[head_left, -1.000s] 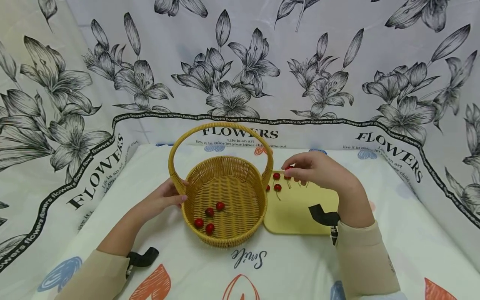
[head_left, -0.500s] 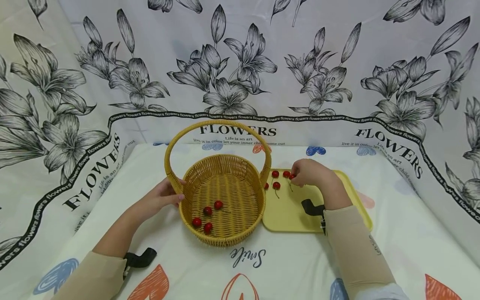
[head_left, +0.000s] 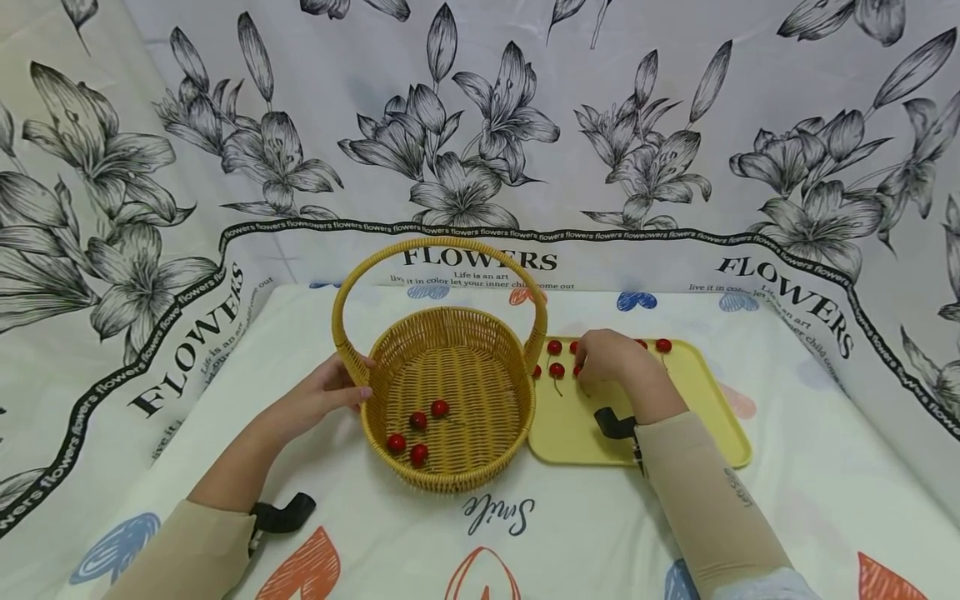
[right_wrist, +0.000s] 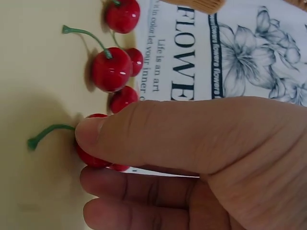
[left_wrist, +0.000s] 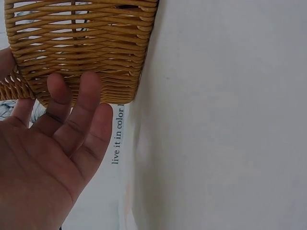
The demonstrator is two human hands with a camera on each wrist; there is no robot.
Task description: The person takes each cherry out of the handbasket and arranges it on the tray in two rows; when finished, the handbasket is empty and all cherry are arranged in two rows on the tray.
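Observation:
My left hand [head_left: 318,396] holds the side of a yellow-brown wicker basket [head_left: 450,482] by its rim, at the foot of the tall handle. In the left wrist view its fingers [left_wrist: 88,98] lie along the woven outer wall. Several red cherries [head_left: 418,421] sit in the basket's front left. Over the yellow tray [head_left: 697,417], my right hand [head_left: 618,358] pinches a cherry [right_wrist: 91,157] between thumb and fingertips, its green stem pointing away from the fingers. Other cherries [right_wrist: 111,69] lie right beside it on the tray, some partly hidden by the hand.
The tray stands close against the basket's right side. Two cherries [head_left: 663,345] show at the tray's back edge, right of the hand. A white printed cloth [head_left: 495,542] covers the table, and a flower-patterned curtain [head_left: 480,125] hangs behind.
My right hand has moved left and toward the tray's front, with a cherry at its fingertips, uncovering cherries at the back edge. The left hand stays on the basket.

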